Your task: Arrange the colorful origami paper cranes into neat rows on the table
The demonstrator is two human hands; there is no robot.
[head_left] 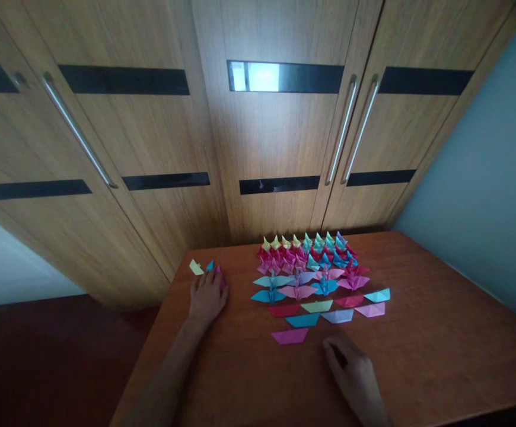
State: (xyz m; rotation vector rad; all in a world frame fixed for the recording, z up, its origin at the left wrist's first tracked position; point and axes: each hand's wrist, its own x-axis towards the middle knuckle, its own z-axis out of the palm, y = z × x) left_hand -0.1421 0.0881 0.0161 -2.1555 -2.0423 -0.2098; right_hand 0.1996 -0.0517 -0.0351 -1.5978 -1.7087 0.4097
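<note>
Left hand (207, 298) flat on wooden table (440, 356), centre-left of frame, fingers together, covering pink paper (220, 280). Right hand (354, 370) lower centre, fingers loosely curled, empty, near pink folded piece (290, 336). Folded paper rows (311, 273) sorted by stage, mid-frame.

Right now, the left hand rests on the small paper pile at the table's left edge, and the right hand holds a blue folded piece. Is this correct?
Not quite. In the head view the right hand holds nothing; it lies on the table, apart from the pink folded piece. The left hand does rest on the small paper pile.

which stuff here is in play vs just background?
In play: left hand on small paper pieces; right hand resting near pink folded paper; rows of origami figures.
Background: wooden table, wardrobe doors, blue wall.
</note>
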